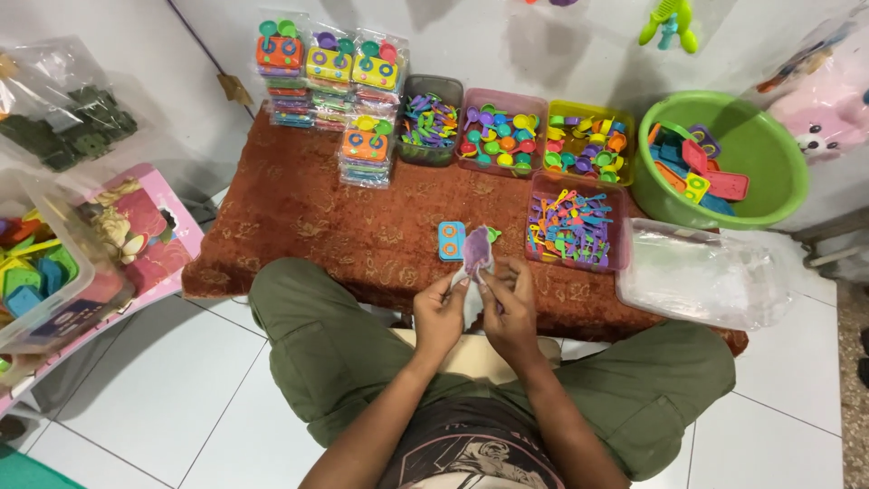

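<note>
Both my hands meet above my lap at the near edge of a low rust-red mat [308,217]. My left hand [438,312] and my right hand [510,306] together pinch a small clear plastic bag [476,255] with purple toy pieces inside. Just beyond the bag, a blue toy stove piece [450,240] lies flat on the mat, with a small teal piece [493,234] beside it.
Packed toy sets [328,72] are stacked at the back left. Tubs of coloured toy parts [503,134] stand in a row, with another tub [574,230] nearer. A green basin [724,154] and a pile of clear bags [701,276] sit to the right. A clear bin [45,272] stands left.
</note>
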